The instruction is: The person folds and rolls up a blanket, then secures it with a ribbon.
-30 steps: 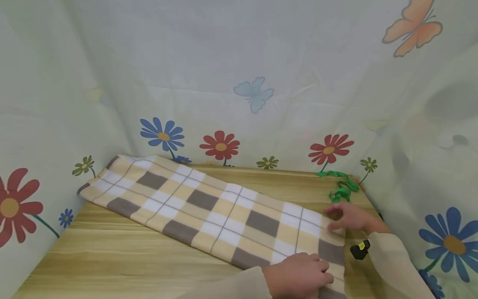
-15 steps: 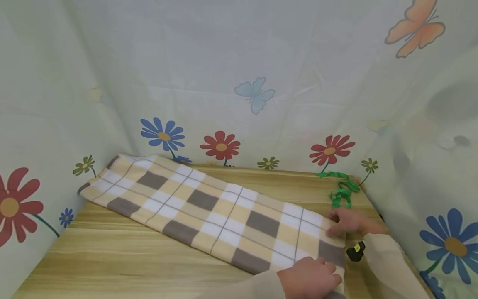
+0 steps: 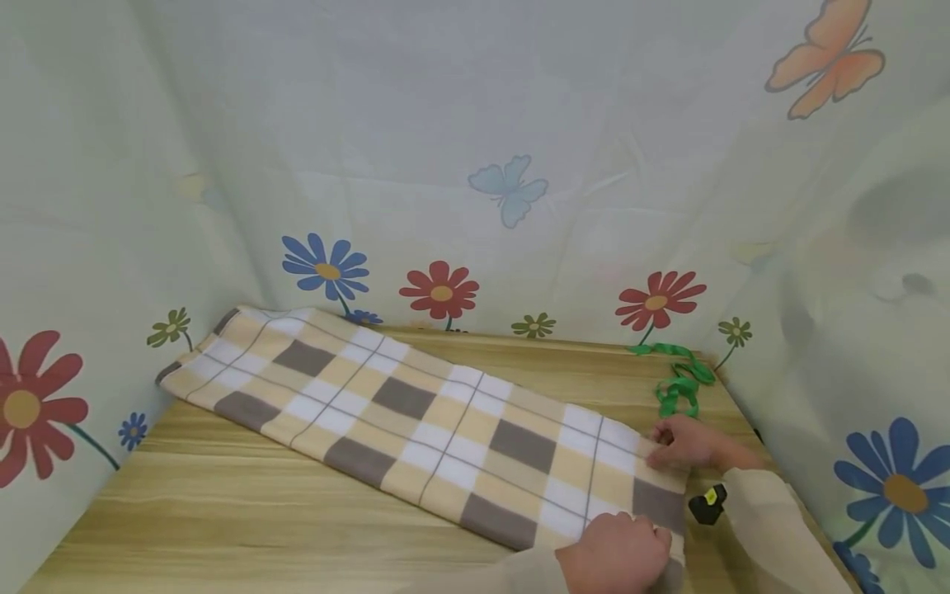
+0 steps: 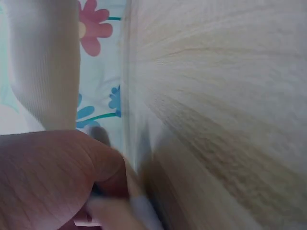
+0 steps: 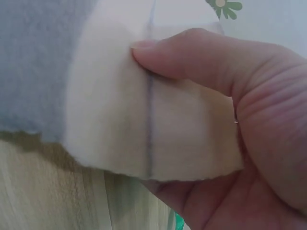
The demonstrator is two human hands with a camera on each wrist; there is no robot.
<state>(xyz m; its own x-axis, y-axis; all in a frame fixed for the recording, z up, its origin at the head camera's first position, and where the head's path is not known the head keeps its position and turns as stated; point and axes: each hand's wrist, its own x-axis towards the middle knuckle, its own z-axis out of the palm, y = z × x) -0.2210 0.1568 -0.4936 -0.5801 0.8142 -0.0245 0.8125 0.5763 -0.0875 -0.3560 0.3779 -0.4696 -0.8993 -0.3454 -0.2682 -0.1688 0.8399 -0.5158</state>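
Observation:
A plaid fleece blanket [image 3: 438,429] in beige, white and grey-brown lies folded in a long strip, slanting across the wooden table. At its near right corner my left hand [image 3: 616,551] grips the edge with curled fingers; in the left wrist view the fingertips are partly hidden and blurred. My right hand [image 3: 686,443] pinches the far right corner. Seen from the right wrist, the thumb [image 5: 172,55] lies on top of the beige cloth [image 5: 110,110] and the other fingers are beneath it, with that edge lifted off the wood.
A tangled green ribbon [image 3: 679,384] lies at the table's back right corner. Beside the right sleeve is a small black device [image 3: 707,505] with a yellow mark. Flower-printed curtains [image 3: 512,272] rise behind and on both sides of the wooden table [image 3: 245,503].
Both hands have come onto the blanket's right end: the left slid right along the near corner, and the right closed its fingers on the far corner. The rest of the blanket stayed put.

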